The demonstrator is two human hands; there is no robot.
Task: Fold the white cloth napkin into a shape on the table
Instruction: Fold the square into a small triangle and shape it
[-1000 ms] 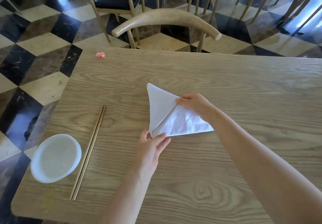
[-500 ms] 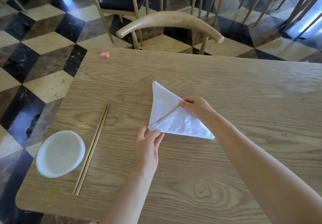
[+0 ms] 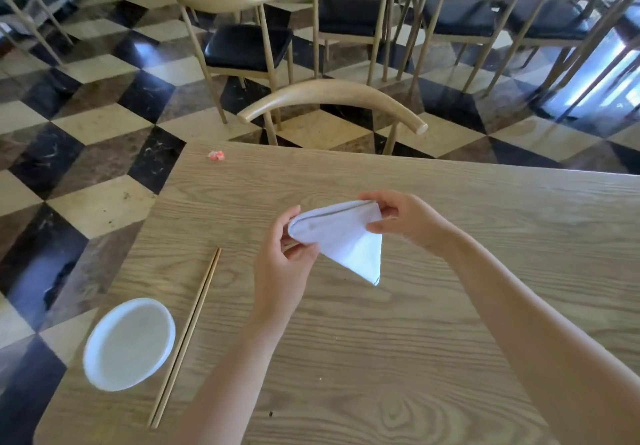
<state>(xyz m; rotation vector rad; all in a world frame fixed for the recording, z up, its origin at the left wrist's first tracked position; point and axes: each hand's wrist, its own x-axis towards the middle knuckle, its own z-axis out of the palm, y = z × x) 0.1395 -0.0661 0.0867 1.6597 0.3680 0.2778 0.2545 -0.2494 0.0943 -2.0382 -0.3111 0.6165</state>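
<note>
The white cloth napkin (image 3: pixel 343 237) is folded into a triangle and held just above the wooden table (image 3: pixel 450 323), its long folded edge uppermost and one point hanging down to the right. My left hand (image 3: pixel 282 257) pinches the napkin's left corner. My right hand (image 3: pixel 405 218) pinches the top right corner between thumb and fingers. Both forearms reach in from the bottom of the view.
A white plate (image 3: pixel 130 342) sits near the table's left front corner, with a pair of wooden chopsticks (image 3: pixel 187 337) lying beside it. A small pink scrap (image 3: pixel 216 155) lies at the far left edge. A wooden chair back (image 3: pixel 332 96) stands just beyond the table.
The napkin was lying flat on the table under both hands; now both hands have lifted and turned it so the folded edge faces up. The view has tilted up.
</note>
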